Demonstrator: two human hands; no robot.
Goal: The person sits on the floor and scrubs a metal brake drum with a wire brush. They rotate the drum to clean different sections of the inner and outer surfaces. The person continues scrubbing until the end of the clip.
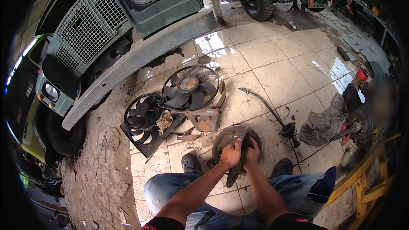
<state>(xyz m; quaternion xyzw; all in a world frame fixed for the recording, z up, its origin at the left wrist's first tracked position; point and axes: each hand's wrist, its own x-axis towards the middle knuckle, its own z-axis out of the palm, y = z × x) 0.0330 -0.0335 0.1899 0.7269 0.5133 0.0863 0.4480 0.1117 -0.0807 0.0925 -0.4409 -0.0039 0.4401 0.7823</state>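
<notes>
Between my knees, my left hand and my right hand are both closed around a dark, curved metal part, shaped somewhat like a brake shoe. It is tilted, its lower end pointing toward me. Beneath it lies a round, brownish metal part like a brake drum or backing plate, partly covered by my hands. My left thumb lies along the upper side of the curved part; most of my right fingers are hidden behind it.
Ahead left lie a large radiator fan, a smaller fan and a triangular metal bracket. A rod with a rubber boot and a grey rag lie right. A vehicle bumper overhangs far left; a yellow wooden stand is near right.
</notes>
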